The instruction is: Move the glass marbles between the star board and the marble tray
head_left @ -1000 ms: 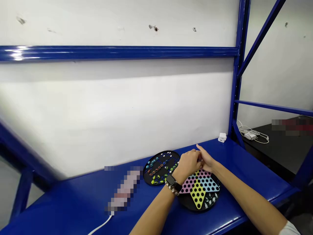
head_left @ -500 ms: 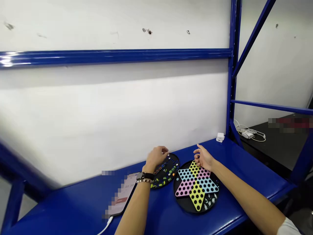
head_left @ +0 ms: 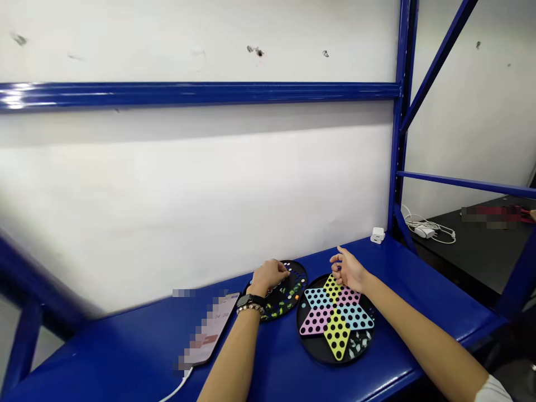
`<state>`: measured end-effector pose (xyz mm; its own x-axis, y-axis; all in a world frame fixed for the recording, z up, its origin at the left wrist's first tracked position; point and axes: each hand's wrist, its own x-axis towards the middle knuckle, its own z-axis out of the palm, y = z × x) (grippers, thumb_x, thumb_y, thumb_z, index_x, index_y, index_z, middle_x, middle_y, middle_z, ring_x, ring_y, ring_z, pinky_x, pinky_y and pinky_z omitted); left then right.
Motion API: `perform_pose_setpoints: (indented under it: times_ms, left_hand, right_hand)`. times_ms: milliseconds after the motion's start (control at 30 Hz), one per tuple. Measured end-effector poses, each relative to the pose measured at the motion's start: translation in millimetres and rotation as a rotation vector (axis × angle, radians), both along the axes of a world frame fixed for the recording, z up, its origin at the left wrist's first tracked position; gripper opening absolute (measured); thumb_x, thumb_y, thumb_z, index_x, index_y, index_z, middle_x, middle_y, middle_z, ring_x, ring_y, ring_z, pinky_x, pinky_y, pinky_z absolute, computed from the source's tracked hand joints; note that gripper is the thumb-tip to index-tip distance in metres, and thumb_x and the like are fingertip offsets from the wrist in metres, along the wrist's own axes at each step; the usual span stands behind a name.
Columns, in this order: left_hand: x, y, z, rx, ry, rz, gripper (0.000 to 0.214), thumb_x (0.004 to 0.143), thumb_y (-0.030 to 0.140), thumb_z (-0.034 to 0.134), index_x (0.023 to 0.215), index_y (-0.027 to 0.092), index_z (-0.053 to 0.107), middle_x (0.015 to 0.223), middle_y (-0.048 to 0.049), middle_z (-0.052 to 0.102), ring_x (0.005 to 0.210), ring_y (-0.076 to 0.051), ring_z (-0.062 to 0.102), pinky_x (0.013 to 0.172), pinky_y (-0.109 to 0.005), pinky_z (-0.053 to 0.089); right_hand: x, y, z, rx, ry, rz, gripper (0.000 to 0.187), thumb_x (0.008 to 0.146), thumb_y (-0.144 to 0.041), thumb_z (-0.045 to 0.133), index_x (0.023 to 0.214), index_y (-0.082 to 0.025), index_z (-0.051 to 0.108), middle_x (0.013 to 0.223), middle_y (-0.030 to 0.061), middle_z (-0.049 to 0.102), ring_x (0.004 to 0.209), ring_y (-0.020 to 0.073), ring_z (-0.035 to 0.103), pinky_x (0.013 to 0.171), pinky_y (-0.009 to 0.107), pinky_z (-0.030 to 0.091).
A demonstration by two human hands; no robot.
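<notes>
My left hand (head_left: 271, 276), with a dark watch and a bead bracelet at the wrist, reaches over a round black tray (head_left: 274, 312) of colored marbles. Its thumb and fingers are pinched together above the tray; whatever may be between them is too small to see. To the right lies a Chinese checkers board (head_left: 335, 307), a star in yellow, pink and blue with black holes. Several clear marbles (head_left: 360, 343) rest in its lower right rim section. My right hand (head_left: 347, 269) hovers by the board's far yellow point, thumb raised and fingers loosely curled apart, nothing visible in it.
A phone (head_left: 213, 329) with a white charging cable (head_left: 178, 387) lies left of the tray. White charger plugs (head_left: 377, 235) stand at the back right of the blue tabletop (head_left: 125, 346). A blue metal frame (head_left: 397, 139) rises there; beyond it, cables (head_left: 431, 229) lie on a black table.
My left hand has lowered slightly into the tray area, its fingers now pinched closer over the marbles. My right hand stays almost still beside the board.
</notes>
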<state>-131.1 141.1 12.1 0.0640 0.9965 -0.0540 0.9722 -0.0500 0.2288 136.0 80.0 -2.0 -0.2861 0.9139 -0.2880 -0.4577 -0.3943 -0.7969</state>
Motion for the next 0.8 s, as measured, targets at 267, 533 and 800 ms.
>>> perform_pose_setpoints:
  times_ms: [267,533,800]
  left_hand:
    - [16,-12,19.8,0.138,-0.100,-0.125,0.031,0.087,0.039,0.054,0.105,0.022,0.073,0.106,-0.0076,0.075,0.098,-0.024,0.068,0.082,-0.030,0.050]
    - [110,-60,35.0,0.228,-0.140,-0.530,0.030,0.083,0.036,0.061,0.109,0.025,0.070,0.105,-0.0051,0.072,0.095,-0.023,0.066,0.083,-0.029,0.049]
    - [102,-52,34.1,0.264,-0.109,-0.437,0.024,0.089,0.032,0.055,0.107,0.025,0.069,0.104,-0.0034,0.074,0.096,-0.022,0.067,0.083,-0.029,0.048]
  right_hand:
    - [1,2,-2.3,0.004,0.029,-0.017,0.040,0.096,-0.055,0.038,0.083,-0.020,0.050,0.061,-0.0019,0.049,0.047,0.0108,0.045,0.043,0.021,0.035]
    - [-1,-2,-0.3,0.069,0.196,0.042,0.044,0.098,-0.056,0.034,0.086,-0.018,0.053,0.071,0.0037,0.059,0.060,0.0156,0.058,0.057,0.029,0.049]
    - [0,-7,6.4,0.130,0.202,0.125,0.051,0.095,-0.062,0.036,0.099,-0.017,0.061,0.097,0.0126,0.067,0.089,0.0236,0.066,0.074,0.037,0.053]
